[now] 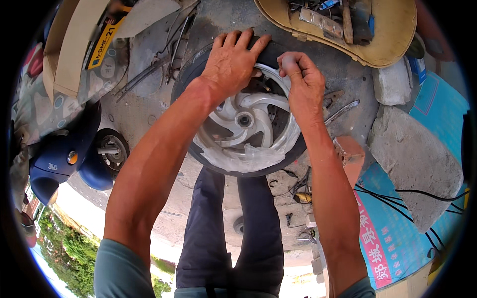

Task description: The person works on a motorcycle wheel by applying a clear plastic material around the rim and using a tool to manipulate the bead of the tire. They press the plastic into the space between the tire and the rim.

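Observation:
A wheel with a silver spoked rim (244,120) and a black tyre (185,82) lies flat in front of me. Crumpled clear plastic film (243,158) covers the near part of the rim. My left hand (233,62) presses on the tyre's far left side, its fingers spread over the rubber and the thumb reaching toward the rim. At the far right of the rim my right hand (303,82) is closed, the thumb and fingers curled together. Whatever they may hold is hidden.
A tan tray (278,17) of tools stands at the far right. A metal bar (343,111), a brick (351,154) and concrete slabs (415,154) lie to the right. At left are a cardboard box (72,54) and a blue scooter (64,161). Cables (300,184) trail on the ground nearby.

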Demonstrator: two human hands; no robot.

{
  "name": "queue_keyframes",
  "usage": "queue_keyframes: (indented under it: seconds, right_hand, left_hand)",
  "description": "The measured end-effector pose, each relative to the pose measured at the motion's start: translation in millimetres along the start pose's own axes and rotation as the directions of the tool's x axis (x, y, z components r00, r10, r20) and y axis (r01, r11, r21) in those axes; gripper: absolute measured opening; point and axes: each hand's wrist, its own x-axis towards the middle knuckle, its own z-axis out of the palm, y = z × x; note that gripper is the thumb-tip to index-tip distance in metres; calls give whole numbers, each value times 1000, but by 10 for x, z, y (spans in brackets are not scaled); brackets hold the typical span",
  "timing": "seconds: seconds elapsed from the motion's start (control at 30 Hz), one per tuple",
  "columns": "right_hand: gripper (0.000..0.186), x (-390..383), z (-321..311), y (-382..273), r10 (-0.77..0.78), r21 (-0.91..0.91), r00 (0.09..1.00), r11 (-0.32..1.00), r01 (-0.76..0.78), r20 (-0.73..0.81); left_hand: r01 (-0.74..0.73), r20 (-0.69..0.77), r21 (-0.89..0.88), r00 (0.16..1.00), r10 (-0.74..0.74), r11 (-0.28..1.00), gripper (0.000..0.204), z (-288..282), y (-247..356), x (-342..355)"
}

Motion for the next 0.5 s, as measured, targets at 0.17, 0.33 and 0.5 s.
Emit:
queue_keyframes:
  seconds: [0.17,0.33,0.5]
  right_hand:
    - [11,-144,-567,-95,197,695,979,711,-109,-48]
    - [15,-710,-722,-120,131,565,954,824,47,-270]
    - [76,-482,-333,-103,-292,-214,955,937,275,-54]
  left_hand:
    - [54,24,-17,998,-53,998,82,38,24,15]
    - [155,110,3,982,-154,988,84,-92,89,92]
    - [66,165,53,983,-74,996,82,-78,171,257]
